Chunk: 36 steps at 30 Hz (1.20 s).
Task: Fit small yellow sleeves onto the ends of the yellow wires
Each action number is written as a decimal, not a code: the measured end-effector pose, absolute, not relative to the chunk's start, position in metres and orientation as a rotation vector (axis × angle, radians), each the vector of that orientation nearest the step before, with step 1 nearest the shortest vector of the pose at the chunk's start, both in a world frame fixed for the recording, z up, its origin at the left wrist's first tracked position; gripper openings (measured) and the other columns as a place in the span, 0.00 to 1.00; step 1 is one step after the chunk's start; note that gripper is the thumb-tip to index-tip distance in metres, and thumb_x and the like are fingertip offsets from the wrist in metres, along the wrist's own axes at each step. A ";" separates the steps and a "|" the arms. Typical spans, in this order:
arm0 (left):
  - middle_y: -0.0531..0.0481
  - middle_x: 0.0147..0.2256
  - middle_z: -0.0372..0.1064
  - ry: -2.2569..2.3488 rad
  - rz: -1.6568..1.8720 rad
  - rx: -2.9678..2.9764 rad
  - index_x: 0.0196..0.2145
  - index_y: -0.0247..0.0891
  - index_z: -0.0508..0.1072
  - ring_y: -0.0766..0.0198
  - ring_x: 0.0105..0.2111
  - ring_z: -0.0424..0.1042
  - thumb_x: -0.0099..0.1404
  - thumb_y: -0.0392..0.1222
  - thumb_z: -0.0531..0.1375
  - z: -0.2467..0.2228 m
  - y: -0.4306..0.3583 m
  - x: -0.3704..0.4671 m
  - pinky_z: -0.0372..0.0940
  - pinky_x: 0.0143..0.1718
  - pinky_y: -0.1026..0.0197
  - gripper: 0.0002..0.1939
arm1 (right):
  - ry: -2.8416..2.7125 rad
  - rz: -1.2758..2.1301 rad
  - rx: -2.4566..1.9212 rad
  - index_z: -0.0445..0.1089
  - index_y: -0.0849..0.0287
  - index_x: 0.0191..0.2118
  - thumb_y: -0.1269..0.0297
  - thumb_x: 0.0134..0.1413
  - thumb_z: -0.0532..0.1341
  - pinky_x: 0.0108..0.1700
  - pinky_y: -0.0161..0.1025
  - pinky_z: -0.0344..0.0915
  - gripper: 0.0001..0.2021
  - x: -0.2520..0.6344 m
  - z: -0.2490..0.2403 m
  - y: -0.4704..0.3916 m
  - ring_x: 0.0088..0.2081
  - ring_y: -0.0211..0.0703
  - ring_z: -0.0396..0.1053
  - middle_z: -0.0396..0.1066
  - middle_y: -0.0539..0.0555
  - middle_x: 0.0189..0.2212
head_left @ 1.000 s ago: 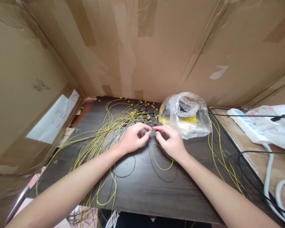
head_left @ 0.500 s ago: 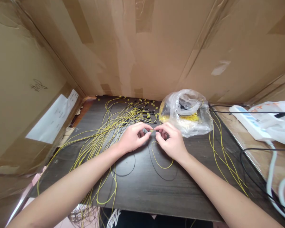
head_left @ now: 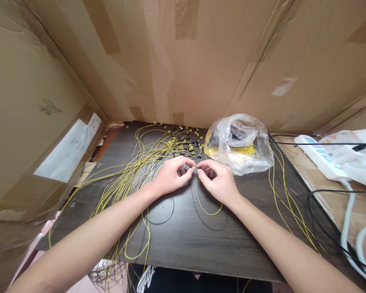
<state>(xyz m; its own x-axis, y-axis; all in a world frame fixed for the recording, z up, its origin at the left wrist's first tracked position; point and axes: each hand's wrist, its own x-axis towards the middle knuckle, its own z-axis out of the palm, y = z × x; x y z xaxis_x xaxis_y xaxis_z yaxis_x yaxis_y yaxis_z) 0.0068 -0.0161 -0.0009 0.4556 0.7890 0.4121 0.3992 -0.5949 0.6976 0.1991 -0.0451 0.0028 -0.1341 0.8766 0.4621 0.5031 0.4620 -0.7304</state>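
My left hand (head_left: 173, 175) and my right hand (head_left: 216, 179) meet fingertip to fingertip above the middle of the dark table (head_left: 183, 244). Both are pinched closed on a tiny yellow piece (head_left: 194, 167), mostly covered by the fingers. A thin yellow wire (head_left: 205, 212) loops down beside my right hand, and a thin black wire (head_left: 212, 228) curves below the two hands. Left of and behind my left hand lies a spread of yellow wires (head_left: 122, 183) with black ends. Small yellow pieces (head_left: 188, 128) are scattered near the back edge.
A clear plastic bag (head_left: 256, 162) with yellow and dark contents stands behind my right hand. More yellow wires (head_left: 288, 195) run down the right side. Farther right are a white power strip (head_left: 320, 160) and cables. Cardboard walls (head_left: 213, 61) enclose the back and left.
The fingertips of my right hand have shifted slightly left, closer to my left hand. The view has moved a little; the wires and bag lie as before.
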 end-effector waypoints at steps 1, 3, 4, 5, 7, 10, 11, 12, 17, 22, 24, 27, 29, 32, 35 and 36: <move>0.50 0.38 0.77 0.990 1.006 2.196 0.41 0.37 0.77 0.71 0.25 0.71 0.66 0.36 0.61 -0.001 -0.016 0.007 0.69 0.32 0.65 0.07 | -1.783 0.519 -1.178 0.74 0.57 0.36 0.69 0.56 0.61 0.29 0.36 0.66 0.05 0.199 0.003 -0.045 0.25 0.38 0.68 0.75 0.51 0.27; 0.50 0.38 0.77 0.989 1.007 2.192 0.41 0.37 0.77 0.71 0.25 0.71 0.65 0.36 0.61 -0.002 -0.016 0.007 0.69 0.32 0.64 0.07 | -1.768 0.550 -1.190 0.74 0.57 0.36 0.68 0.57 0.61 0.28 0.36 0.66 0.04 0.199 0.003 -0.046 0.25 0.38 0.69 0.76 0.51 0.27; 0.50 0.38 0.78 0.989 1.009 2.190 0.42 0.37 0.77 0.71 0.25 0.71 0.65 0.36 0.62 -0.002 -0.016 0.007 0.69 0.32 0.64 0.07 | -1.762 0.567 -1.197 0.74 0.57 0.36 0.67 0.57 0.61 0.28 0.36 0.66 0.04 0.199 0.003 -0.046 0.25 0.39 0.70 0.76 0.51 0.27; 0.50 0.38 0.78 0.988 1.011 2.188 0.42 0.37 0.77 0.71 0.25 0.71 0.65 0.36 0.62 -0.003 -0.015 0.007 0.69 0.32 0.64 0.07 | -1.758 0.580 -1.200 0.73 0.57 0.36 0.66 0.57 0.61 0.28 0.36 0.66 0.04 0.199 0.002 -0.046 0.26 0.39 0.70 0.76 0.51 0.28; 0.50 0.38 0.78 0.984 1.015 2.190 0.42 0.38 0.77 0.71 0.25 0.71 0.65 0.36 0.62 -0.003 -0.015 0.007 0.69 0.31 0.64 0.07 | -1.755 0.598 -1.196 0.73 0.57 0.36 0.66 0.58 0.61 0.28 0.36 0.67 0.03 0.198 0.001 -0.046 0.26 0.39 0.71 0.77 0.51 0.28; 0.49 0.38 0.77 0.976 1.015 2.203 0.42 0.38 0.77 0.71 0.25 0.71 0.66 0.36 0.62 -0.003 -0.015 0.007 0.69 0.31 0.65 0.07 | -1.752 0.619 -1.192 0.72 0.56 0.37 0.65 0.58 0.61 0.28 0.36 0.67 0.03 0.198 0.000 -0.046 0.26 0.40 0.72 0.77 0.52 0.29; 0.49 0.38 0.77 0.974 1.014 2.208 0.42 0.38 0.78 0.71 0.25 0.71 0.66 0.36 0.62 -0.002 -0.015 0.007 0.69 0.31 0.65 0.07 | -1.745 0.631 -1.194 0.72 0.56 0.38 0.64 0.58 0.62 0.28 0.36 0.67 0.03 0.198 0.000 -0.046 0.26 0.40 0.73 0.77 0.52 0.29; 0.49 0.38 0.77 0.974 1.014 2.213 0.42 0.38 0.78 0.71 0.25 0.71 0.66 0.36 0.62 -0.003 -0.015 0.007 0.69 0.31 0.65 0.07 | -1.737 0.644 -1.197 0.71 0.56 0.38 0.64 0.58 0.62 0.28 0.36 0.67 0.04 0.199 0.000 -0.046 0.27 0.40 0.73 0.78 0.52 0.29; 0.49 0.38 0.77 0.965 1.013 2.228 0.42 0.38 0.78 0.71 0.25 0.70 0.66 0.35 0.62 -0.002 -0.015 0.006 0.68 0.30 0.65 0.08 | -1.753 0.666 -1.193 0.70 0.56 0.37 0.63 0.58 0.62 0.27 0.35 0.65 0.03 0.199 0.001 -0.046 0.25 0.39 0.72 0.77 0.51 0.28; 0.49 0.37 0.76 0.958 0.999 2.252 0.42 0.37 0.79 0.71 0.25 0.70 0.66 0.35 0.62 -0.002 -0.014 0.006 0.67 0.31 0.65 0.08 | -1.775 0.668 -1.174 0.71 0.56 0.38 0.64 0.59 0.61 0.27 0.35 0.65 0.03 0.199 0.002 -0.046 0.25 0.38 0.70 0.77 0.51 0.29; 0.50 0.37 0.76 0.963 0.997 2.247 0.43 0.38 0.78 0.71 0.25 0.70 0.67 0.36 0.62 -0.002 -0.014 0.006 0.67 0.31 0.65 0.08 | -1.772 0.672 -1.173 0.71 0.56 0.38 0.65 0.59 0.61 0.27 0.35 0.66 0.03 0.199 0.001 -0.046 0.25 0.38 0.71 0.77 0.51 0.29; 0.50 0.36 0.76 0.967 0.998 2.249 0.43 0.38 0.79 0.71 0.25 0.69 0.67 0.36 0.62 -0.003 -0.014 0.006 0.68 0.31 0.65 0.08 | -1.763 0.680 -1.172 0.70 0.56 0.38 0.66 0.59 0.60 0.27 0.35 0.66 0.03 0.199 0.000 -0.046 0.25 0.38 0.71 0.77 0.51 0.29; 0.50 0.36 0.76 0.965 0.999 2.249 0.43 0.38 0.79 0.71 0.25 0.69 0.67 0.36 0.62 -0.003 -0.014 0.006 0.68 0.30 0.65 0.08 | -1.756 0.685 -1.172 0.70 0.56 0.38 0.66 0.58 0.60 0.27 0.35 0.65 0.03 0.199 0.000 -0.046 0.25 0.38 0.71 0.77 0.51 0.29; 0.50 0.36 0.76 0.956 1.002 2.248 0.42 0.38 0.79 0.71 0.25 0.69 0.67 0.36 0.62 -0.003 -0.014 0.006 0.68 0.30 0.66 0.08 | -1.754 0.686 -1.177 0.69 0.56 0.38 0.66 0.58 0.60 0.27 0.35 0.65 0.02 0.200 0.000 -0.045 0.25 0.38 0.71 0.76 0.50 0.29; 0.50 0.36 0.76 0.955 1.002 2.256 0.42 0.38 0.79 0.71 0.25 0.69 0.67 0.36 0.62 -0.002 -0.014 0.006 0.68 0.30 0.66 0.08 | -1.760 0.683 -1.176 0.69 0.56 0.37 0.66 0.59 0.60 0.27 0.35 0.64 0.02 0.200 0.000 -0.046 0.25 0.38 0.71 0.76 0.50 0.29; 0.50 0.36 0.76 0.957 1.000 2.258 0.42 0.38 0.79 0.71 0.25 0.69 0.67 0.36 0.62 -0.002 -0.014 0.006 0.68 0.30 0.65 0.08 | -1.761 0.681 -1.174 0.69 0.56 0.37 0.66 0.59 0.60 0.27 0.35 0.64 0.02 0.200 0.000 -0.046 0.25 0.38 0.70 0.76 0.50 0.29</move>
